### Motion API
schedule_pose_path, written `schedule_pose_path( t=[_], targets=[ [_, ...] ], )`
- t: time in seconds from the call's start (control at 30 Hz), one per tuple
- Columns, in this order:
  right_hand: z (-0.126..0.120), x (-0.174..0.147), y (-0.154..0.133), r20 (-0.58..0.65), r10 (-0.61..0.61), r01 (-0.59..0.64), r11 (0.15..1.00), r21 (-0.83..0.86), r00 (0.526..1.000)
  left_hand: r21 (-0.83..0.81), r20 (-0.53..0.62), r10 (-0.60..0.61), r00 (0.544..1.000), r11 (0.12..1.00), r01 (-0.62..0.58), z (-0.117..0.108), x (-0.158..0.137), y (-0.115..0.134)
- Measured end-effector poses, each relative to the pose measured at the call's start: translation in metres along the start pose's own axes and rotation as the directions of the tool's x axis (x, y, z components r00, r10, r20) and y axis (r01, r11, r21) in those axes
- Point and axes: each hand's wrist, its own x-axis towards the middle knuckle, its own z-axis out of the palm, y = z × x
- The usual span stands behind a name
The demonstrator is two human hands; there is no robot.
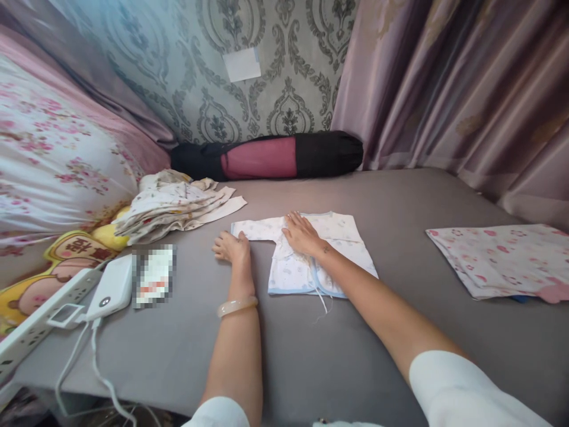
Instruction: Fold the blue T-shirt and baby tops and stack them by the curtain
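A small white baby shirt (288, 276) with pale blue prints and blue edging lies spread on the grey bed sheet. One sleeve stretches to the left, and thin white tie strings trail from the front edge. My right hand (303, 234) rests flat on the upper part of the shirt, fingers extended, covering some of the cloth. At the left sleeve's end is my left hand (231, 246), palm down with fingers apart and the thumb by the cuff. Whether that thumb presses on the cuff is hard to tell. A pale bangle circles the left forearm.
Folded baby clothes (173, 204) are piled at the left. Nearby lie a white power bank (111, 287) with cables, a power strip (48, 311) and a blurred packet (154, 276). Pink-printed folded cloth (502, 255) lies right; a black-and-pink long bag (262, 157) lies along the wall.
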Motion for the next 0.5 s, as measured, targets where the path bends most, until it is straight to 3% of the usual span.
schedule_pose_path(
  t=[0.27,0.4,0.5],
  targets=[
    [0.007,-0.007,-0.010,-0.055,0.030,-0.031,0.999,-0.024,0.998,-0.301,-0.027,0.047,0.999,0.952,-0.053,0.014,0.008,-0.007],
    [0.007,-0.007,-0.011,-0.067,0.033,-0.036,0.999,-0.037,0.997,-0.377,-0.033,0.032,0.999,0.925,-0.042,0.020,0.016,-0.007],
    [0.009,-0.005,-0.011,-0.052,0.042,-0.044,0.998,-0.043,0.998,-0.546,-0.014,0.054,0.998,0.836,-0.053,0.024,0.024,-0.005]
  ],
)
